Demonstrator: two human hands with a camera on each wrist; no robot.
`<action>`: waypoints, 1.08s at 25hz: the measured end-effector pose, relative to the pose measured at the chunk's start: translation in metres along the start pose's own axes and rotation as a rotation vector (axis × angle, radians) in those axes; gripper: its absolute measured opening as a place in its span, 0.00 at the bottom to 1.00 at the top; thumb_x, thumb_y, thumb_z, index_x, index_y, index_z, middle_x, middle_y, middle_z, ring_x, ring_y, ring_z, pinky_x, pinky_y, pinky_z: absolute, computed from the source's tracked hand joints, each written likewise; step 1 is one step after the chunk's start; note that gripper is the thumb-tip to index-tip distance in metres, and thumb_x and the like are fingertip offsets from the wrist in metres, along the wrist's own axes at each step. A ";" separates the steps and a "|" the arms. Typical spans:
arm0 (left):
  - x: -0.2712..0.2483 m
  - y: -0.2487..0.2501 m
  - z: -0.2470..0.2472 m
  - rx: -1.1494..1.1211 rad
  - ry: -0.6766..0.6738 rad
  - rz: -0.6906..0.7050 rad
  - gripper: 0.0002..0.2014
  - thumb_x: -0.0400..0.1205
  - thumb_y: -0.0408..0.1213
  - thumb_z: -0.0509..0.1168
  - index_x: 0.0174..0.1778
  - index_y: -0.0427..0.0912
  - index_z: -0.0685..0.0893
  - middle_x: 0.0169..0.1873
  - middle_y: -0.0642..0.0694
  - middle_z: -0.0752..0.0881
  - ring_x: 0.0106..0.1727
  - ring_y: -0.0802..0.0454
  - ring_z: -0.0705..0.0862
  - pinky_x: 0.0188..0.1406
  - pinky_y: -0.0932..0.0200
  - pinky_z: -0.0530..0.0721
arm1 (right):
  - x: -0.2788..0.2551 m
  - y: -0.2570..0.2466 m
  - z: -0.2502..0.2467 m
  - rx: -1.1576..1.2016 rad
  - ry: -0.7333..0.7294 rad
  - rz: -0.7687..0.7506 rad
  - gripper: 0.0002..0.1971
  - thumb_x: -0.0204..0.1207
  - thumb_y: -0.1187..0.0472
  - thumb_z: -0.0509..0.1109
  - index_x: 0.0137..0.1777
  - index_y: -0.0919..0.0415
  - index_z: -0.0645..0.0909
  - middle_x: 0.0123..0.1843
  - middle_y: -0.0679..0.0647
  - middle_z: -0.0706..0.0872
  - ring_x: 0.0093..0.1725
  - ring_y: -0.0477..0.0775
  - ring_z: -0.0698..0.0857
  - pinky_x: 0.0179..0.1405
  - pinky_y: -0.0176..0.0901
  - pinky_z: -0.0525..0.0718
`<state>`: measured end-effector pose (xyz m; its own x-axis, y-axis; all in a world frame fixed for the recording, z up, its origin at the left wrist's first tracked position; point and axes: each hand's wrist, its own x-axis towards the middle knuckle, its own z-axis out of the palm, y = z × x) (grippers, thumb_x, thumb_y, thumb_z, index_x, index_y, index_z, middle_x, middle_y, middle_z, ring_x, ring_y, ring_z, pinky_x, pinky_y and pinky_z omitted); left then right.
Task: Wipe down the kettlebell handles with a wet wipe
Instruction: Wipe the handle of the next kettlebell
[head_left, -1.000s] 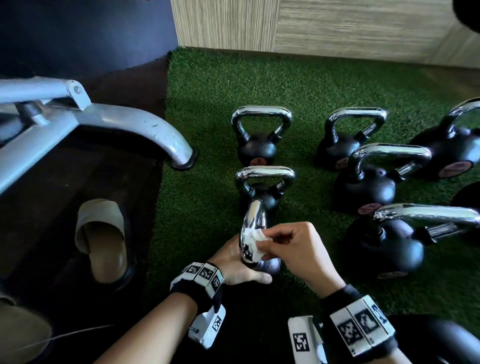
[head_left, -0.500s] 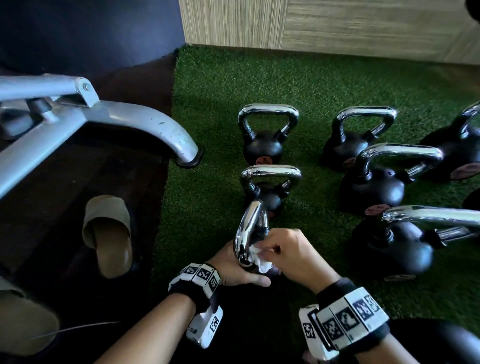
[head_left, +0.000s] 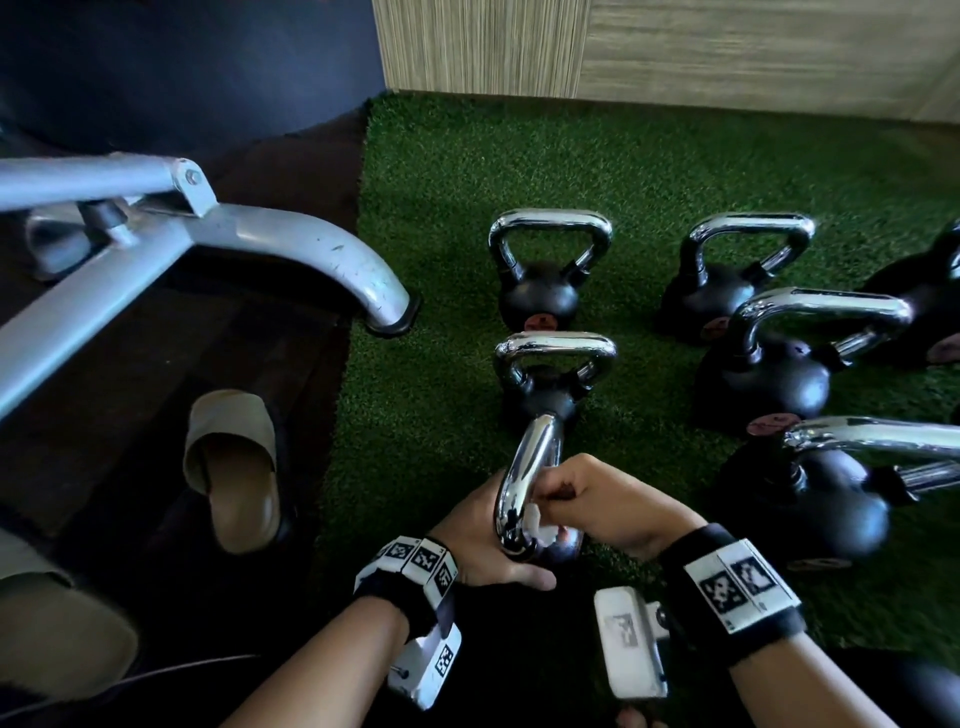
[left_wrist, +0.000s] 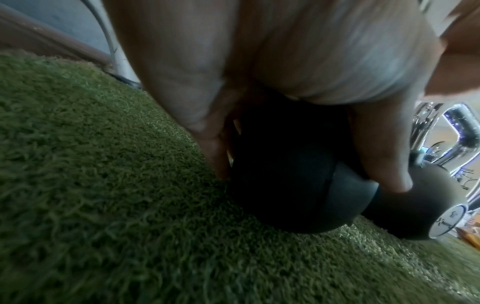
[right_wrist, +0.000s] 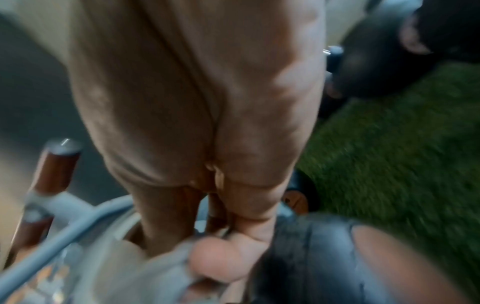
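The nearest kettlebell has a chrome handle (head_left: 530, 478) standing edge-on and a black ball (left_wrist: 291, 181) on the turf. My left hand (head_left: 483, 540) cups the ball from the left, thumb (left_wrist: 384, 164) laid across its top. My right hand (head_left: 608, 499) pinches a crumpled white wet wipe (head_left: 537, 525) against the lower right side of that handle, fingers curled round it. In the right wrist view the palm (right_wrist: 207, 102) fills the frame and the wipe is blurred.
Several more chrome-handled kettlebells (head_left: 550, 280) stand on the green turf (head_left: 675, 166) ahead and to the right. A grey machine frame leg (head_left: 322, 260) ends at the turf's left edge. A beige slipper (head_left: 234, 467) lies on the dark floor at left.
My right hand has slid the wipe down the handle toward its base, hiding more of the wipe. The left hand stays on the ball.
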<state>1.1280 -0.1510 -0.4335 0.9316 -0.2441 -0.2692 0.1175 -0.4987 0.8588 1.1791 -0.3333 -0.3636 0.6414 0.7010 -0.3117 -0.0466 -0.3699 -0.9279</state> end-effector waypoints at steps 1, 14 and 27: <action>0.001 -0.003 0.002 -0.019 0.007 0.015 0.45 0.54 0.51 0.90 0.66 0.52 0.76 0.56 0.55 0.87 0.58 0.67 0.87 0.64 0.60 0.85 | -0.005 0.004 0.002 0.144 -0.001 0.010 0.08 0.75 0.65 0.79 0.51 0.67 0.92 0.52 0.69 0.93 0.49 0.69 0.91 0.55 0.60 0.89; 0.005 -0.003 0.005 0.093 0.015 0.120 0.51 0.54 0.55 0.88 0.73 0.54 0.75 0.69 0.56 0.80 0.71 0.60 0.80 0.73 0.51 0.81 | -0.016 0.005 0.024 0.816 0.418 0.021 0.11 0.63 0.82 0.74 0.44 0.73 0.87 0.37 0.66 0.92 0.30 0.56 0.91 0.31 0.42 0.91; 0.003 -0.003 0.006 0.039 -0.003 0.123 0.55 0.54 0.53 0.89 0.76 0.54 0.69 0.72 0.53 0.78 0.75 0.55 0.78 0.76 0.46 0.78 | 0.000 0.001 0.015 0.025 1.107 0.038 0.12 0.67 0.63 0.84 0.29 0.53 0.85 0.26 0.46 0.89 0.26 0.38 0.85 0.31 0.34 0.85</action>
<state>1.1288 -0.1551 -0.4398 0.9373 -0.3075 -0.1643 -0.0107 -0.4966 0.8679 1.1677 -0.3242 -0.3678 0.9689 -0.2475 0.0037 -0.0879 -0.3581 -0.9295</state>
